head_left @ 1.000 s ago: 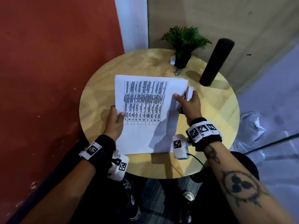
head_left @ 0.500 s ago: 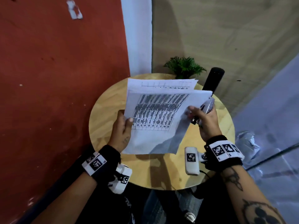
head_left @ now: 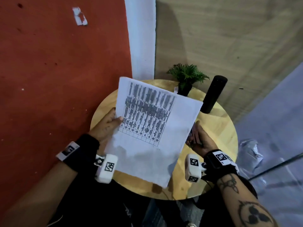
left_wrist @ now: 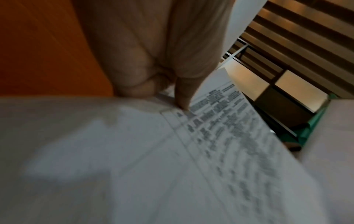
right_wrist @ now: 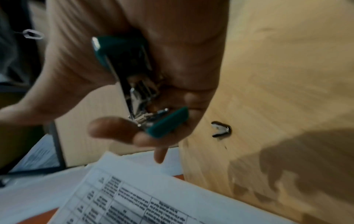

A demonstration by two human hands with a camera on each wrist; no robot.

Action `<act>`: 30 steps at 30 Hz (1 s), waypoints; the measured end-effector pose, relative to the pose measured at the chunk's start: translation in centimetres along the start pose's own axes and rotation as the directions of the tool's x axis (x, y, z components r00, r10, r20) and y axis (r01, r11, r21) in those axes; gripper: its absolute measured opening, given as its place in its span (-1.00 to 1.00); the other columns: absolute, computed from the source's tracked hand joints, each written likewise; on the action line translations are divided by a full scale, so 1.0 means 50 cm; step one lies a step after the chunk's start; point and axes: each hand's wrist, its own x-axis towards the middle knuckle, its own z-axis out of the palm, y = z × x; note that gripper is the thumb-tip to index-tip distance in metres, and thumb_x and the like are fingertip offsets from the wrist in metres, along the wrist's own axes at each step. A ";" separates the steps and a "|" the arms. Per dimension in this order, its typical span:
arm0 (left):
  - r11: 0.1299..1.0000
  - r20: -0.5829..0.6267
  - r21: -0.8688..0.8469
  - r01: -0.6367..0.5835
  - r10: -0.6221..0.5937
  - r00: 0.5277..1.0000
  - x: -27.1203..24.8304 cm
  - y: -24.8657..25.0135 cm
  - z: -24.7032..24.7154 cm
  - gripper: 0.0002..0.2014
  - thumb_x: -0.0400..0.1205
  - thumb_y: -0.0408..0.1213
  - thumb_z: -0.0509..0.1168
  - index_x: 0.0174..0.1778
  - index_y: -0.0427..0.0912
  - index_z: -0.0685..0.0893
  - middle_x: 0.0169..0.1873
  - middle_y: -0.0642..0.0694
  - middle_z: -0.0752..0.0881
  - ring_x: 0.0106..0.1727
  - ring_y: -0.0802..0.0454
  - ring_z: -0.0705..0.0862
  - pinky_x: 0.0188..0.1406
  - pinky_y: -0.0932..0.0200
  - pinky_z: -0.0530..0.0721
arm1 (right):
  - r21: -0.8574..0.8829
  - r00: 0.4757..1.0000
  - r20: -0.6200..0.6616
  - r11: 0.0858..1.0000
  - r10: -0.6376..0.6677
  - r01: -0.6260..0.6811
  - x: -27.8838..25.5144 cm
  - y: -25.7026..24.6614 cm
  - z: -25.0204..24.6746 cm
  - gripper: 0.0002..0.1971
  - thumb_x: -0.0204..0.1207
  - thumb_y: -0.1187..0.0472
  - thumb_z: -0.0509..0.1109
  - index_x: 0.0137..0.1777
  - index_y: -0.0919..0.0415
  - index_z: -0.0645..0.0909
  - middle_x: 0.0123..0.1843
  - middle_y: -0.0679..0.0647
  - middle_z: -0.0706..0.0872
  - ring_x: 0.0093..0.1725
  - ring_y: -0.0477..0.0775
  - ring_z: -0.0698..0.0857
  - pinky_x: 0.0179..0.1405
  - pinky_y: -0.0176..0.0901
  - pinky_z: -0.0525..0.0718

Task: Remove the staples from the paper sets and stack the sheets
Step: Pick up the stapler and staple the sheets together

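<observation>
Above the round light wooden table, held clear of its top: white printed paper set, tilted, top edge leaning away toward the red wall, front page carrying a dense black table of text, lower part blank. Looks like more than 1 sheet at the corner in the right wrist view, though blurred.

Compared with half a second ago: top sheet no longer folded away from the one behind, pages lying flat together; set turned so its top left corner points up and left; right hand off the paper's edge and lower down.

Left hand at the set's left edge, thumb pressed on the printed face, fingers behind the sheet, so pinching it. Left wrist raised, forearm coming up from lower left.

Right hand just beside the set's right edge, not touching it as far as can be told, fingers curled round a small teal and chrome stapler-type tool, clamped in the palm, its metal end near the fingertips.

Lying on the tabletop near that hand: 1 bent metal staple. Farther back on the table: small green potted plant and tall black cylinder, both upright.
</observation>
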 end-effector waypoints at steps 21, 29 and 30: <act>0.955 -0.295 0.289 0.061 0.028 0.955 0.029 -0.099 0.095 -0.55 0.54 -0.03 0.15 0.19 -0.32 0.38 0.16 -0.40 0.61 0.20 -0.26 0.61 0.28 -0.12 0.56 | -0.604 0.890 -0.217 0.771 -0.402 0.201 0.002 0.019 0.046 -0.81 0.39 0.35 0.48 -0.17 0.07 0.56 -0.29 0.08 0.64 -0.42 0.05 0.58 -0.51 -0.24 0.53; 0.947 -0.479 0.302 -0.112 0.252 0.841 -0.013 -0.145 0.190 -0.78 0.61 -0.20 0.04 0.01 -0.31 0.32 -0.26 -0.20 0.51 -0.25 0.00 0.47 -0.28 0.23 0.36 | -0.943 0.633 -0.191 0.318 -0.750 0.093 -0.040 0.061 0.069 -0.78 0.49 0.17 0.39 -0.02 0.33 0.53 -0.23 0.35 0.69 -0.20 0.44 0.62 -0.32 0.01 0.43; 0.956 -0.485 0.276 -0.099 0.228 0.844 -0.015 -0.164 0.187 -0.78 0.60 -0.20 0.05 0.02 -0.29 0.32 -0.28 -0.15 0.51 -0.26 0.06 0.46 -0.28 0.21 0.37 | -0.940 0.643 -0.216 0.333 -0.735 0.065 -0.041 0.073 0.060 -0.78 0.50 0.18 0.39 0.01 0.33 0.54 -0.19 0.38 0.71 -0.16 0.46 0.63 -0.31 0.02 0.43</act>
